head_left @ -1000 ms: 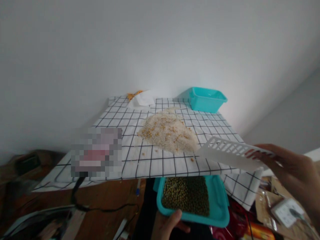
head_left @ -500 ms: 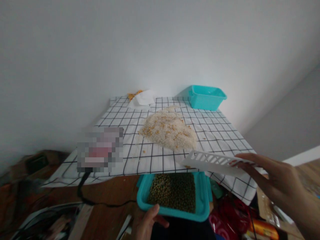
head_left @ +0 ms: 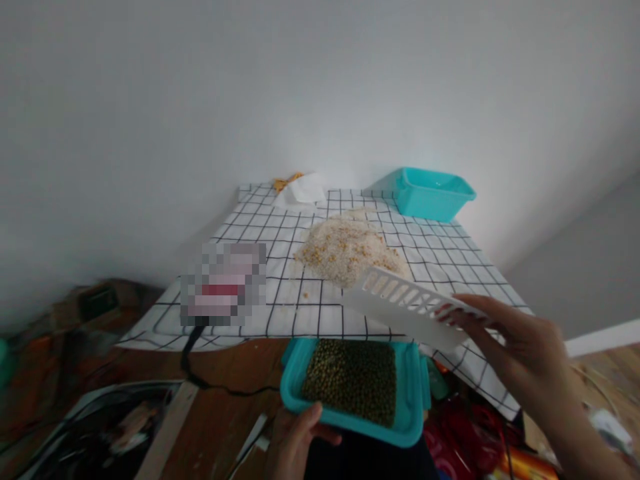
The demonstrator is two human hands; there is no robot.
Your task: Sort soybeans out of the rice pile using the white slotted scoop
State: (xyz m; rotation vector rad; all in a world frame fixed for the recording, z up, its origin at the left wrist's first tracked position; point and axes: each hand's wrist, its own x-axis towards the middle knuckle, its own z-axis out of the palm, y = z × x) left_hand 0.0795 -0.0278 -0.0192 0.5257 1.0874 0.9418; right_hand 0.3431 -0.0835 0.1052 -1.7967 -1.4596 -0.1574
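My right hand (head_left: 505, 340) grips a white slotted plastic piece (head_left: 410, 310) by its right end, tilted over the table's front edge. My left hand (head_left: 307, 433) holds the near rim of a turquoise tub (head_left: 367, 430), thumb on the rim and fingers beneath. Small greenish-brown beans (head_left: 350, 380) fill much of this tub, which sits below the table's front edge. Beyond the slotted piece, a mound of pale rice-like grains (head_left: 350, 243) mixed with yellow kernels lies on the table.
A checked cloth (head_left: 285, 233) covers the table. At the back right stands another turquoise tub (head_left: 433, 195); white crumpled paper (head_left: 306, 190) lies back left. A blurred-out object (head_left: 223, 283) with a black strap (head_left: 187, 360) is at left. Red bags (head_left: 465, 433) lie below right.
The slotted piece in my right hand has lifted and tilted more, its far end rising toward the mound. My left hand stays on the tub. The view has shifted slightly.
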